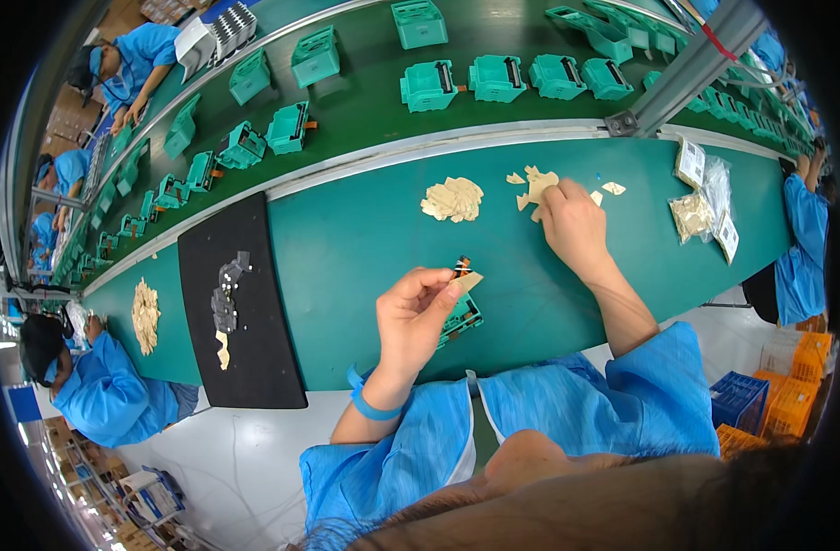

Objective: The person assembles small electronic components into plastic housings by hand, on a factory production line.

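Between the thumb and fingers of my left hand is a thin, cream-coloured flat piece. A small black and orange part shows just past those fingertips; I cannot tell whether they touch it. Partly hidden below the hand, a green plastic housing rests on the green table. My right hand reaches farther out, its fingers curled closed at a loose pile of similar cream pieces. What lies between those fingers is hidden. Left of that pile is a denser heap of cream pieces.
A black mat with dark grey parts lies to the left. Clear bags with cream pieces are at the right. Beyond a metal rail, green housings stand on a dark green surface. Co-workers in blue sit on both sides.
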Tool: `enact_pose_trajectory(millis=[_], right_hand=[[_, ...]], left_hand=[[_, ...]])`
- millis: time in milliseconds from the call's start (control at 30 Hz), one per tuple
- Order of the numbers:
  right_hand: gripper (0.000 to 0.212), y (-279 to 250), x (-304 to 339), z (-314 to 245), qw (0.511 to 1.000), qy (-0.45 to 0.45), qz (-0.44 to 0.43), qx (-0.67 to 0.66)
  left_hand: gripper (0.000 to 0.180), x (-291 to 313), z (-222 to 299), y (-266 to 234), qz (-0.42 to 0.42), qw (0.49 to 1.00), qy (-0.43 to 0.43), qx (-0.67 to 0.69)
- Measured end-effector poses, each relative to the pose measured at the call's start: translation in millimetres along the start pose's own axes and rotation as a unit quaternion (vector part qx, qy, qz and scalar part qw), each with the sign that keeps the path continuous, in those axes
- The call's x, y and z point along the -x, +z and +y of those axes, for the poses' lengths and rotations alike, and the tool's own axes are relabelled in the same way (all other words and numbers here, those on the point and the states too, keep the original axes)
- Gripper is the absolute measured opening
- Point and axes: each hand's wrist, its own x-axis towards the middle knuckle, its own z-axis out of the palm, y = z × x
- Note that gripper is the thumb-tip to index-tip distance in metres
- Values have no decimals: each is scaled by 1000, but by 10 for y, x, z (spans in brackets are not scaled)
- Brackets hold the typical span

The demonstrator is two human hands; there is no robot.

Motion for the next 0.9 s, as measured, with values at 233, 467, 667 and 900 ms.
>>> enact_pose_trajectory(millis=[233, 467, 667, 900], right_hand=[[9, -440, 2, -725, 878, 3, -156, -452], [13, -364, 111, -892, 939, -17, 2, -343], [12, -393, 106, -906, 931, -105, 24, -349], [12, -371, 108, -872, 917, -176, 70, -352]], left_hand=[[11, 29, 1, 66, -5, 999, -14, 36], [11, 10, -22, 76, 16, 996, -16, 86], [14, -22, -45, 163, -30, 984, 20, 173], [13, -75, -110, 210, -51, 978, -16, 200]])
